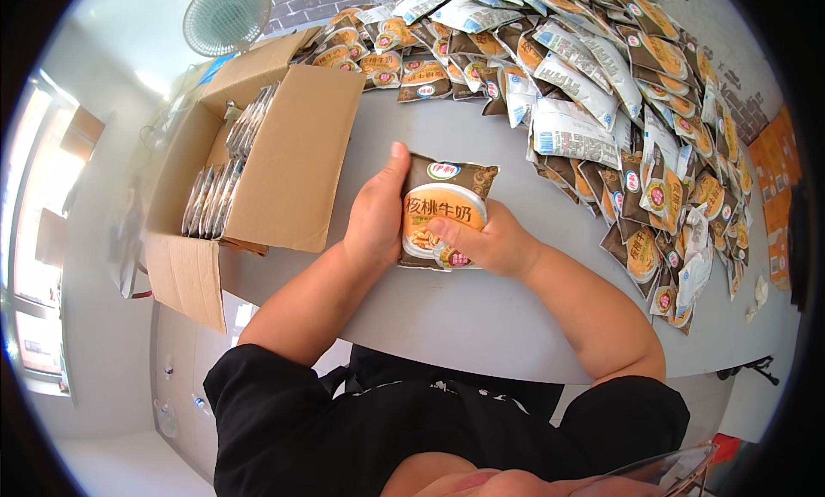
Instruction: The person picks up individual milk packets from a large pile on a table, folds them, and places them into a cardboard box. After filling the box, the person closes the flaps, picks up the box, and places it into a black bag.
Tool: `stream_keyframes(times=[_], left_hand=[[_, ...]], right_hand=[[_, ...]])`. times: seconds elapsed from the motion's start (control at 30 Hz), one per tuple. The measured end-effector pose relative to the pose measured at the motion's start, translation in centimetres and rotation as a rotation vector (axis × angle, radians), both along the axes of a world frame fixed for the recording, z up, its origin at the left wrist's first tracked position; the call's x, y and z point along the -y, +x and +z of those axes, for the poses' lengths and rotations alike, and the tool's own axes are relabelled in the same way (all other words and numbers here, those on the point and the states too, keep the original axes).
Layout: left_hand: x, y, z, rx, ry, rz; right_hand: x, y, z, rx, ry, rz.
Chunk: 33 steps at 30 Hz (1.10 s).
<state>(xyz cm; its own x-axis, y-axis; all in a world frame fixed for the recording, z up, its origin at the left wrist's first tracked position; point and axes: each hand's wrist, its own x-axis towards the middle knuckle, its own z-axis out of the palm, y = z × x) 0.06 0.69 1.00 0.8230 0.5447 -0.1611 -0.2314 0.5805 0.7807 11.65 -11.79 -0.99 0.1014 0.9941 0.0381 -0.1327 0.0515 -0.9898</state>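
Upright between my hands, above the grey table (451, 316), is a brown and orange walnut milk pouch (445, 197) with its printed front showing. My left hand (380, 207) presses along its left edge, thumb pointing up. My right hand (493, 239) grips its lower right side, with the thumb across the front; the fingers behind the pouch are hidden. To the left stands an open cardboard box (290, 162) holding several similar pouches (213, 197) on edge in rows. A large heap of the same pouches (577, 133) spreads over the back and right of the table, some showing white printed backs.
The box's flaps (190, 278) stick out towards me and over the table. A fan (225, 17) stands behind the box. Orange printed cartons (776, 188) are stacked at the far right, and crumpled white tissue (760, 294) lies near the table's right edge.
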Motion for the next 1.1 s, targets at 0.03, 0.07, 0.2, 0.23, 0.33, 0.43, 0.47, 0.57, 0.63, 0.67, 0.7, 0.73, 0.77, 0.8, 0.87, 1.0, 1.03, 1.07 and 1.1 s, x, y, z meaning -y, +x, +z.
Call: stream_keyframes(times=[0.03,0.07,0.2,0.23,0.33,0.43,0.47,0.57,0.63,0.67,0.7,0.73,0.77,0.8,0.87,1.0,1.03,1.07,1.1], left_hand=[[0.3,0.3,0.4,-0.021,-0.052,0.047],[0.2,0.0,0.5,-0.001,-0.025,0.0],[0.6,-0.5,0.1,-0.022,0.122,0.013],[0.7,-0.5,0.1,-0.016,0.108,0.031],[0.1,-0.5,-0.2,-0.02,0.068,0.071],[-0.6,-0.1,-1.0,0.052,-0.042,0.184],[-1.1,0.0,-1.2,0.082,-0.026,0.209],[-1.1,0.1,0.2,0.101,0.023,0.368],[-1.6,-0.2,-0.2,0.1,0.045,0.387],[-1.6,-0.3,-0.3,0.111,0.055,0.38],[-1.6,-0.5,-0.3,0.122,0.065,0.375],[-1.5,-0.5,-0.3,0.138,0.06,0.386],[-1.3,-0.4,-0.1,0.155,0.055,0.396],[-1.1,-0.3,-0.1,0.171,0.049,0.406],[-1.1,-0.5,-0.3,0.19,0.061,0.363],[-0.6,-0.6,0.7,0.214,0.127,0.204],[-0.8,-0.7,0.5,0.215,0.166,0.129],[-1.0,-0.8,0.1,0.216,0.205,0.054],[-0.9,-0.7,0.2,0.219,0.24,-0.023]], right_hand=[[0.0,0.0,0.0,-0.017,0.014,-0.01],[-0.1,-0.1,0.1,-0.034,0.028,-0.02],[-0.3,0.6,-0.4,-0.025,-0.051,0.032],[-0.3,0.8,-0.4,-0.028,-0.072,0.051],[-0.8,1.3,-0.2,-0.082,-0.117,0.097],[-1.0,2.6,-0.2,-0.275,-0.107,0.119],[-1.0,3.6,-0.8,-0.375,-0.088,0.129],[-0.8,3.3,-0.6,-0.461,-0.07,0.027],[-0.9,2.7,-0.5,-0.434,-0.033,0.028],[-0.9,2.4,-0.4,-0.361,-0.053,0.024],[-0.8,2.1,-0.2,-0.288,-0.074,0.02],[-0.8,1.9,0.0,-0.216,-0.094,0.016],[-0.8,1.8,0.2,-0.161,-0.126,0.026],[-0.8,1.7,0.4,-0.107,-0.158,0.035],[-0.8,1.7,0.2,-0.1,-0.168,0.015],[-1.1,2.2,-0.6,-0.402,0.024,-0.224],[-1.4,2.6,-0.5,-0.504,0.098,-0.31],[-1.6,3.2,-0.1,-0.587,0.128,-0.336],[-1.5,3.7,-0.3,-0.613,0.117,-0.337]])
